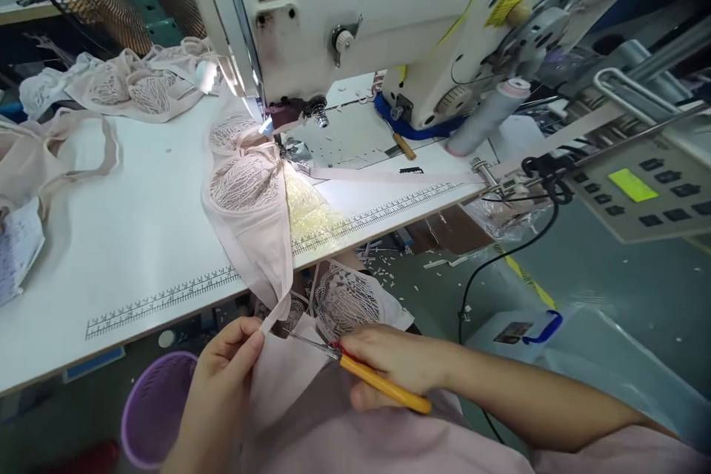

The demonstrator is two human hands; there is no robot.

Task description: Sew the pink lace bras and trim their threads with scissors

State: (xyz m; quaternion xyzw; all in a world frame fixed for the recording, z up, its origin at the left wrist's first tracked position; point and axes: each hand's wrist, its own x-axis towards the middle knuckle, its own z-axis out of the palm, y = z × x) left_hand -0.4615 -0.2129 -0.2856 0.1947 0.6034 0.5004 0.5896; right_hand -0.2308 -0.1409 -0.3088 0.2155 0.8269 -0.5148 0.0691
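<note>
A pale pink lace bra (247,181) lies under the needle area of the sewing machine (355,22), and its band hangs over the table's front edge. My left hand (230,363) pinches the narrow end of that band between thumb and fingertips. In my right hand (389,363) is a pair of scissors (383,383) with orange and red on the handle, its slim metal tips pointing left toward the band end. My fingers partly hide the handle. Below the table edge, another lace bra (347,304) rests on my lap.
More bras (138,85) are heaped at the table's back left, beside a fan (127,0). A pale elastic tape (389,176) runs from the right to the machine. A control panel (638,185) juts out right. A purple basket (130,415) and a clear bin (600,355) stand below.
</note>
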